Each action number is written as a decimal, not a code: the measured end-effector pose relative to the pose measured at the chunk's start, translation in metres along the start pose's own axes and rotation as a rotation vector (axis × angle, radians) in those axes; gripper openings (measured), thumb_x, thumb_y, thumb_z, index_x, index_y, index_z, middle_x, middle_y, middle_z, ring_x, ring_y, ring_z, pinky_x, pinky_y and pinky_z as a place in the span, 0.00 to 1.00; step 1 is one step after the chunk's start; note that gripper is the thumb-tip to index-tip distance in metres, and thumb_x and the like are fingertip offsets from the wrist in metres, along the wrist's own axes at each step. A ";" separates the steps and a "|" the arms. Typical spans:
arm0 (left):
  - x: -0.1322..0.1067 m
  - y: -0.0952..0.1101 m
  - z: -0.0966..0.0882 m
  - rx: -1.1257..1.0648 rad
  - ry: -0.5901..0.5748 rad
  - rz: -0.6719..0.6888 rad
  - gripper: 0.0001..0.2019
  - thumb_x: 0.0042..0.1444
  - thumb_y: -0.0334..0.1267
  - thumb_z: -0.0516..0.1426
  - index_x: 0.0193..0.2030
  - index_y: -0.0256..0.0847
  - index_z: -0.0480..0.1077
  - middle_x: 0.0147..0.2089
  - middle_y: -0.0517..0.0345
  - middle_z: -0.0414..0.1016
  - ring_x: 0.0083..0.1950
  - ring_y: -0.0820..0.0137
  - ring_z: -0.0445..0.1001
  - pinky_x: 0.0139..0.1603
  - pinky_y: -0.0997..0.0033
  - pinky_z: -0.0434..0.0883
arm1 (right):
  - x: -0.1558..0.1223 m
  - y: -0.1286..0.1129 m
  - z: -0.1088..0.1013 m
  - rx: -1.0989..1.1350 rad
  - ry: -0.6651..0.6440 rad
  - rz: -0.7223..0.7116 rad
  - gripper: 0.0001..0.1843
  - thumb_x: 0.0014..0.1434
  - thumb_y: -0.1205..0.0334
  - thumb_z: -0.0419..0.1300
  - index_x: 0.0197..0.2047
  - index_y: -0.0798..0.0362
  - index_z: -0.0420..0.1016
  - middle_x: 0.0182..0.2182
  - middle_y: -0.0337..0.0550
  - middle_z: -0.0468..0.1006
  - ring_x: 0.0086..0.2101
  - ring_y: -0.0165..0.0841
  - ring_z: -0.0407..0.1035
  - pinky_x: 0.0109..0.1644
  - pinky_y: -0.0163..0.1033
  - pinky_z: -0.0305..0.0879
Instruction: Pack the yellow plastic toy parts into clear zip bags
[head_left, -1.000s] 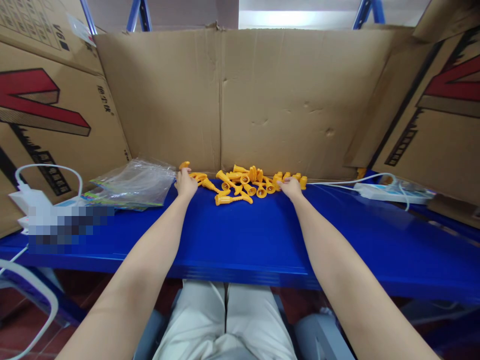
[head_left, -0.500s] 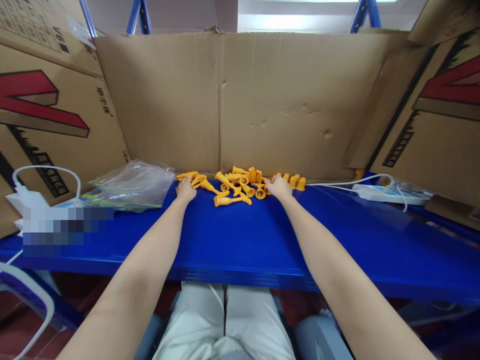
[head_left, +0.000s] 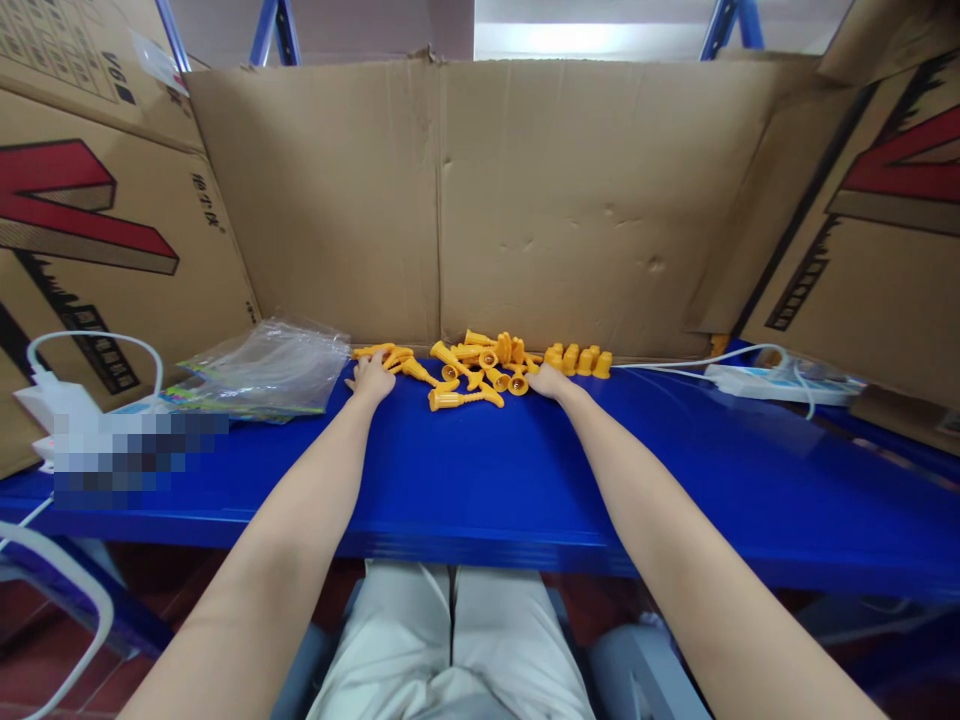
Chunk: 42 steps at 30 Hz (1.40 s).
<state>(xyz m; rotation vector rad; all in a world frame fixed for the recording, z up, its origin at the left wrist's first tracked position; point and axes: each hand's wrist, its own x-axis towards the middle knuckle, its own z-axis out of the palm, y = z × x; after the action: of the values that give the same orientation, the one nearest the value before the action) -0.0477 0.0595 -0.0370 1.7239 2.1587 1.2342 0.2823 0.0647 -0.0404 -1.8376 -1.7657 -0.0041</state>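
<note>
A pile of yellow plastic pieces, each with a flared hollow end and a thin curved stem, lies at the back of the blue table, with one such piece [head_left: 448, 400] in front. My left hand [head_left: 373, 380] rests at the pile's left end, fingers apart over some yellow pieces [head_left: 397, 355]. At the right end, my right hand [head_left: 549, 381] is against the pile beside a flared piece [head_left: 517, 384]; its fingertips are mostly hidden, so I cannot tell whether they grip anything. Several short yellow cup-shaped pieces [head_left: 586, 360] stand in a cluster just behind and right of it.
Clear plastic bags [head_left: 262, 370] lie on the left of the blue table [head_left: 480, 480]. White power strips sit at the left [head_left: 67, 410] and right [head_left: 780, 385], with cables. A cardboard panel [head_left: 562, 200] closes the back; printed cartons [head_left: 97, 220] flank it.
My right hand has shifted slightly left and down, away from the cup-shaped pieces, uncovering more of them. My left hand has barely moved, its fingers a little more spread.
</note>
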 end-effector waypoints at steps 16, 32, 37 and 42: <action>-0.014 0.022 -0.008 0.067 0.025 0.086 0.21 0.52 0.30 0.55 0.54 0.47 0.66 0.60 0.44 0.60 0.63 0.47 0.58 0.61 0.38 0.55 | -0.007 -0.003 0.000 -0.018 -0.159 0.160 0.22 0.58 0.56 0.55 0.51 0.60 0.72 0.46 0.62 0.75 0.49 0.51 0.70 0.49 0.50 0.64; -0.031 0.055 -0.008 -0.017 0.069 0.623 0.26 0.53 0.27 0.51 0.60 0.39 0.60 0.64 0.45 0.59 0.66 0.56 0.56 0.66 0.55 0.56 | -0.029 -0.031 -0.031 -0.007 0.239 0.089 0.23 0.58 0.64 0.47 0.54 0.61 0.71 0.47 0.59 0.74 0.47 0.46 0.68 0.49 0.47 0.60; -0.038 0.063 -0.011 -0.044 0.051 0.764 0.27 0.57 0.31 0.51 0.64 0.41 0.56 0.65 0.45 0.58 0.67 0.59 0.55 0.66 0.55 0.55 | -0.038 -0.044 -0.037 -0.149 0.373 -0.252 0.26 0.61 0.63 0.46 0.60 0.64 0.64 0.49 0.60 0.73 0.49 0.47 0.63 0.53 0.50 0.54; -0.047 0.071 -0.010 -0.043 -0.035 0.824 0.26 0.59 0.36 0.51 0.65 0.43 0.56 0.67 0.46 0.57 0.66 0.59 0.58 0.64 0.54 0.58 | -0.046 -0.060 -0.040 -0.241 0.360 -0.526 0.25 0.64 0.64 0.45 0.62 0.63 0.62 0.48 0.59 0.73 0.48 0.44 0.62 0.55 0.51 0.50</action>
<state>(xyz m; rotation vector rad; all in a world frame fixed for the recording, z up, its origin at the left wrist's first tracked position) 0.0165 0.0157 -0.0022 2.7003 1.3808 1.3358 0.2371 0.0031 -0.0009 -1.3551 -1.9827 -0.7311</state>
